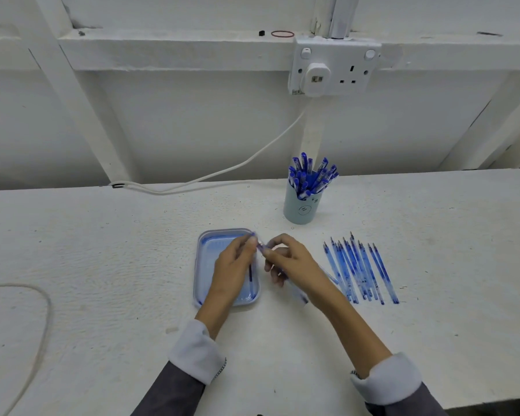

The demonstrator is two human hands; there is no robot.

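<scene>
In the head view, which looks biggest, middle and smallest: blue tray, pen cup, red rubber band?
1. light-blue rectangular plastic tray
2. pale blue round pen cup
3. thin red rubber band, farthest away, so true size unsure

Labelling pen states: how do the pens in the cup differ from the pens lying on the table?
Cup pens stand bunched in the cup, blue caps on; loose pens lie flat in a row on the table, tips bare. Both are blue.
</scene>
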